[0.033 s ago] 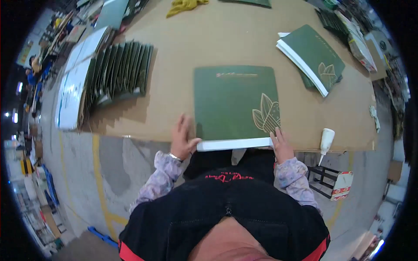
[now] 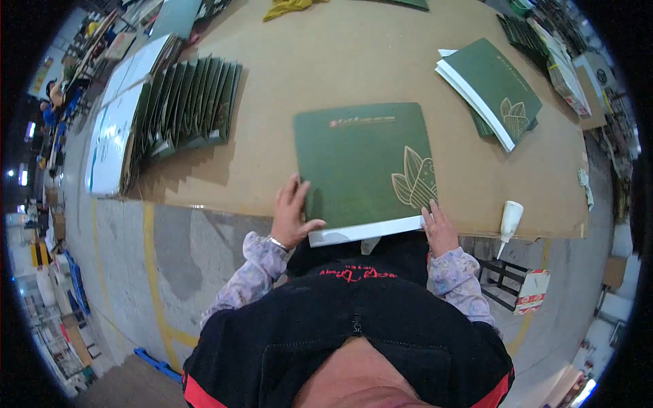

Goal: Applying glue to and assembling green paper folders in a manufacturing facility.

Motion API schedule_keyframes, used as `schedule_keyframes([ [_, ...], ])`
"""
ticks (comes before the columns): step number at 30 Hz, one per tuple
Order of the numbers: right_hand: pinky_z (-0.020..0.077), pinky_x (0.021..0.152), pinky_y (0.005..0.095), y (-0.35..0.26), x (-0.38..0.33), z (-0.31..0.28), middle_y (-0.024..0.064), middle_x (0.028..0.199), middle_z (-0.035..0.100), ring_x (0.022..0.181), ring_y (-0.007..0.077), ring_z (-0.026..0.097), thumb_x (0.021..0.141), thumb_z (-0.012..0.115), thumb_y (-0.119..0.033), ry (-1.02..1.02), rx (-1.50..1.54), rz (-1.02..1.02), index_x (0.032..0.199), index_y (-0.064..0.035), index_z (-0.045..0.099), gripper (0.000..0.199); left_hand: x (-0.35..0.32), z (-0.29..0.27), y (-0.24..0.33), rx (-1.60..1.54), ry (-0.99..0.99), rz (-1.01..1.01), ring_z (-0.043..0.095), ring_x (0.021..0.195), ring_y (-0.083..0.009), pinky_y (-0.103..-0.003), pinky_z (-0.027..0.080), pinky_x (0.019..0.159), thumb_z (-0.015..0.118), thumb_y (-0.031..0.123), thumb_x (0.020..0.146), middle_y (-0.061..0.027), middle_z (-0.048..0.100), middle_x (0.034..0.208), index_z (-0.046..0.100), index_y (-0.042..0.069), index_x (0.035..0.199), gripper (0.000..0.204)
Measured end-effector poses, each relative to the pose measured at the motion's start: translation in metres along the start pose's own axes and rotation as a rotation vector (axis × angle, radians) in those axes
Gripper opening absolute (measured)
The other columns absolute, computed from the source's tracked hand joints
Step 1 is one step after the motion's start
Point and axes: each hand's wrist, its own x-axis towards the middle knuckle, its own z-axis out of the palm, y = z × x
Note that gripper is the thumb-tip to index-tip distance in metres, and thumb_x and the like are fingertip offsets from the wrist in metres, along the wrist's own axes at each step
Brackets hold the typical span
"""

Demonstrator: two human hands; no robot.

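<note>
A flat green piece with a gold leaf print, which looks like a flat paper bag (image 2: pixel 360 163), lies slightly turned at the table's near edge. Its white strip (image 2: pixel 367 231) faces me and juts past that edge. At its lower left side is my left hand (image 2: pixel 291 216), fingers spread, the thumb resting on the near corner. My right hand (image 2: pixel 441 228) lays stretched fingers on the near right corner; its thumb is hidden. A white squeeze bottle (image 2: pixel 511 221) with a narrow nozzle lies to the right of my right hand, its tip hanging over the edge.
On the left stand a fanned row of folded dark green pieces (image 2: pixel 197 102) and a white-wrapped bundle (image 2: pixel 115 136). Similar green pieces (image 2: pixel 493 88) are stacked at the right. A yellow cloth (image 2: pixel 289 8) lies far back. A small black frame stand (image 2: pixel 507 282) is on the floor.
The green paper bag has turned a little, its near left corner coming toward me. My left hand has shifted slightly right, thumb onto that corner. My right hand has hardly moved.
</note>
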Motion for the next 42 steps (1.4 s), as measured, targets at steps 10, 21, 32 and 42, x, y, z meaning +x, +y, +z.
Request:
schedule_keyframes([
  [10, 0.0348, 0.109, 0.0431, -0.054, 0.210, -0.021, 0.0134, 0.145, 0.042, 0.133, 0.0333, 0.040, 0.075, 0.076, -0.037, 0.178, 0.309, -0.403, 0.142, -0.0086, 0.039, 0.081, 0.003, 0.019, 0.004, 0.080, -0.045, 0.098, 0.012, 0.142, -0.0486, -0.057, 0.015, 0.115, 0.085, 0.045, 0.055, -0.0198, 0.014, 0.157, 0.043, 0.008, 0.140, 0.102],
  [21, 0.0417, 0.100, 0.0406, -0.093, 0.318, -0.026, 0.0130, 0.116, 0.054, 0.115, 0.0308, 0.049, 0.061, 0.085, -0.043, 0.003, 0.174, -0.168, 0.120, -0.0068, 0.057, 0.075, -0.023, 0.031, 0.034, 0.174, -0.122, 0.060, 0.006, 0.144, -0.0468, -0.059, 0.011, 0.115, 0.085, 0.051, 0.053, -0.0249, 0.009, 0.156, 0.030, 0.006, 0.147, 0.118],
  [32, 0.0511, 0.076, 0.0427, -0.050, 0.270, -0.077, 0.0140, 0.085, 0.070, 0.085, 0.0334, 0.067, 0.082, 0.070, -0.034, -0.040, 0.504, -0.007, 0.106, -0.0075, 0.058, 0.038, -0.028, 0.025, 0.046, 0.307, -0.233, -0.024, 0.008, 0.145, -0.0413, -0.058, 0.014, 0.115, 0.088, 0.046, 0.050, -0.0227, 0.008, 0.157, 0.020, 0.013, 0.151, 0.126],
  [42, 0.0504, 0.070, 0.0413, 0.029, 0.276, -0.175, 0.0200, 0.079, 0.067, 0.075, 0.0328, 0.066, 0.085, 0.065, -0.031, 0.069, 0.265, -0.077, 0.086, 0.0015, 0.068, 0.032, 0.035, 0.014, 0.044, -0.121, -0.042, 0.130, 0.012, 0.143, -0.0463, -0.060, 0.019, 0.112, 0.087, 0.057, 0.048, -0.0247, 0.006, 0.156, 0.008, 0.013, 0.153, 0.139],
])
